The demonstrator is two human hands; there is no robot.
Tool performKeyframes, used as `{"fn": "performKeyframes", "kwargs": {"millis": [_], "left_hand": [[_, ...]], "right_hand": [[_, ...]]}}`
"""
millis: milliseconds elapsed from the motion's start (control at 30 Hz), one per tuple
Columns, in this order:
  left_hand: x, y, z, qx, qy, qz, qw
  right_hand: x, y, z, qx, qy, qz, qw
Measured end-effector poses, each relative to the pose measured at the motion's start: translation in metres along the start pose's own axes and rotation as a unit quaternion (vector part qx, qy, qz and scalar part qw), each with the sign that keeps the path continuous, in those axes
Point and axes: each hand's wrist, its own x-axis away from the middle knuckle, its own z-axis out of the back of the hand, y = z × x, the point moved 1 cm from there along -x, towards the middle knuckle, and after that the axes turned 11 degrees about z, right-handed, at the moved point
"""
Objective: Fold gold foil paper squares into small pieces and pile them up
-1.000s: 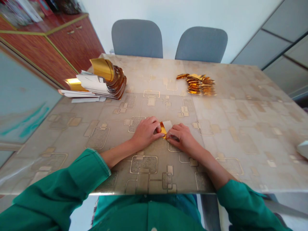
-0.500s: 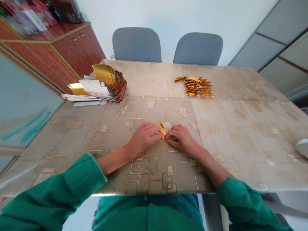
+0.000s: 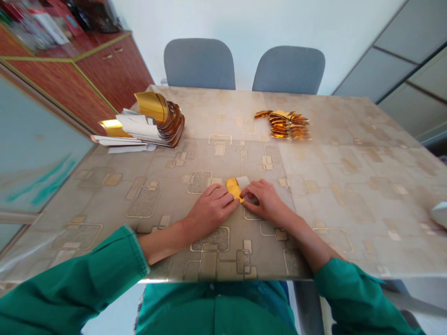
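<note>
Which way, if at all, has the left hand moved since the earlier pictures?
Yes, the left hand has drawn back, away from the speckled square on the tabletop.

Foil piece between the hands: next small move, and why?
Probably crease the gold flap flat with the left hand: the right hand seems to pin the white end of the foil piece, and the left fingertips sit right at the flap's edge.
</note>
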Motion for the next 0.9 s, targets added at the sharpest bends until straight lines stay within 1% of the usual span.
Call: {"fn": "performKeyframes", "kwargs": {"millis": [167, 300, 467, 600, 633, 700, 833, 900], "left_hand": [[-0.015, -0.010, -0.004, 0.019, -0.006, -0.060, 0.998], [-0.021, -0.013, -0.008, 0.030, -0.007, -0.075, 0.997], [-0.020, -0.018, -0.013, 0.029, 0.014, -0.063, 0.997], [-0.017, -0.031, -0.018, 0.066, 0.060, -0.009, 0.996], [-0.016, -0.033, -0.018, 0.079, 0.064, -0.001, 0.995], [-0.014, -0.037, -0.018, 0.094, 0.049, -0.007, 0.994], [-0.011, -0.037, -0.013, 0.097, -0.010, -0.051, 0.994], [-0.010, -0.033, -0.011, 0.103, -0.020, -0.038, 0.994]], "right_hand": [[-0.002, -0.003, 0.002, 0.021, -0.008, 0.001, 1.000], [-0.002, -0.005, 0.005, 0.028, -0.016, 0.002, 0.999], [0.002, 0.001, 0.014, -0.011, -0.034, 0.044, 0.998], [0.004, 0.006, 0.019, -0.034, -0.028, 0.074, 0.996], [0.004, 0.006, 0.019, -0.032, -0.025, 0.078, 0.996], [0.003, 0.005, 0.019, -0.018, -0.024, 0.084, 0.996], [0.001, 0.002, 0.016, 0.012, -0.027, 0.102, 0.994], [0.001, 0.002, 0.015, 0.010, -0.026, 0.107, 0.994]]}}
